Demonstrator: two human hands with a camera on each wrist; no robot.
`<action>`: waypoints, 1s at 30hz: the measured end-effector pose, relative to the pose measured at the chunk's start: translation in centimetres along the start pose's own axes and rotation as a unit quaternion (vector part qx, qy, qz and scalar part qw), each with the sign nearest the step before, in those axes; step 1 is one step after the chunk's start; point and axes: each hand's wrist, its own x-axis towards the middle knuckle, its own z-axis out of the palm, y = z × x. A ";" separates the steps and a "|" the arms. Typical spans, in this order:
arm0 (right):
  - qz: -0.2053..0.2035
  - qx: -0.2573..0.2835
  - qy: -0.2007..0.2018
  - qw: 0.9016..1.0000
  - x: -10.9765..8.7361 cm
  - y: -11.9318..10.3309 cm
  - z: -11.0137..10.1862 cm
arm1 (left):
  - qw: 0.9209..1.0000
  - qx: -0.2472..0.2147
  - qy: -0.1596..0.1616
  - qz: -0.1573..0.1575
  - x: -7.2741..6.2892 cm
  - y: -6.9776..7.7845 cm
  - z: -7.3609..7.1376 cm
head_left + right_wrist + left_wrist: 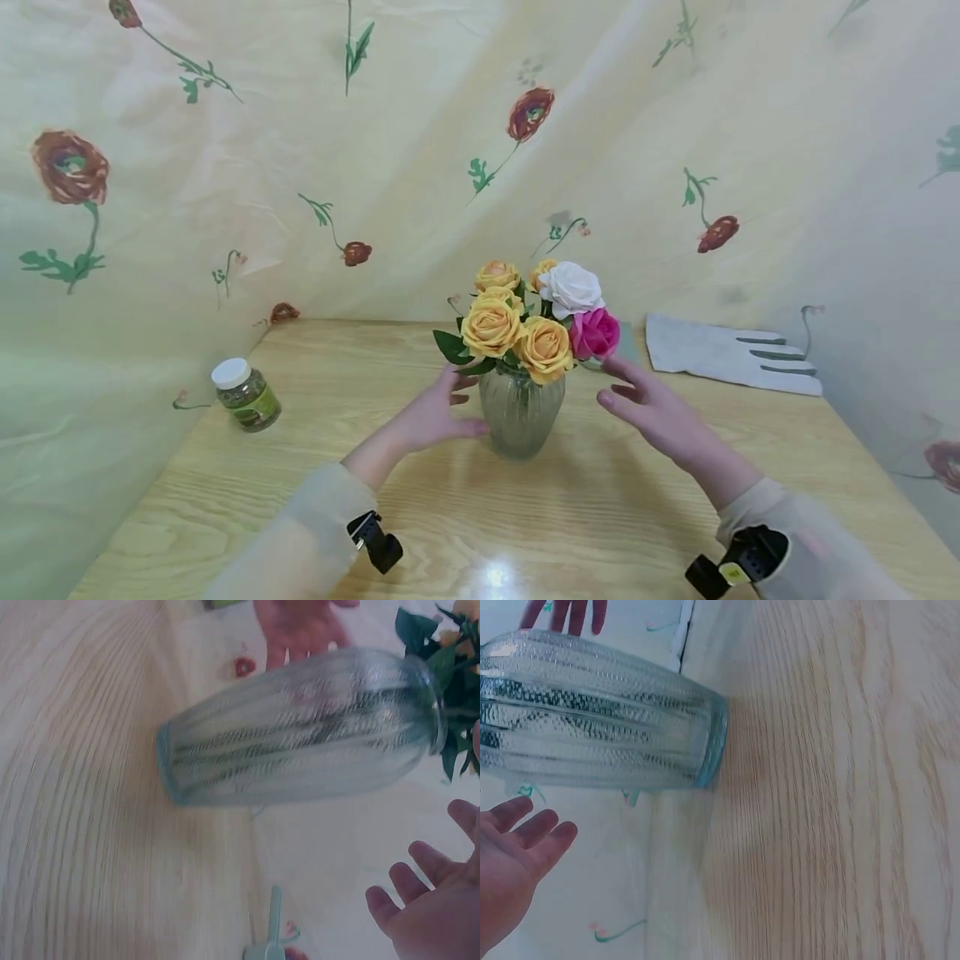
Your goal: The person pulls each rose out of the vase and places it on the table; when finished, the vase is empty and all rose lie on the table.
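Observation:
A ribbed clear glass vase [521, 417] stands upright on the wooden table, holding several yellow roses [492, 325], a white rose [572, 289] and a magenta rose [596, 333] with green leaves. My left hand [427, 421] is at the vase's left side, fingers spread; in the left wrist view a gap shows between its fingers and the glass [607, 712]. To the right of the vase, my right hand [663, 417] hovers with fingers extended, apart from the glass [307, 731]. Neither hand holds anything. Stems show dimly through the vase wall.
A small jar [247, 396] with a white lid and green label stands on the left of the table. At the back right lies a pale glove-shaped cloth [727, 354]. Something pale green [628, 343] sits behind the bouquet. Flower-printed cloth [405, 167] hangs around the table.

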 end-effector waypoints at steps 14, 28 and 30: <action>-0.052 0.256 0.098 0.960 1.6 -3.7 2.3 | 0.995 -0.013 0.054 0.079 2.1 0.1 1.8; -0.020 0.311 0.112 0.944 2.6 -5.2 4.0 | 0.995 -0.020 0.075 0.064 2.4 0.2 1.9; -0.021 0.316 0.121 0.941 2.6 -5.3 4.1 | 0.995 -0.023 0.072 0.061 2.4 0.4 2.0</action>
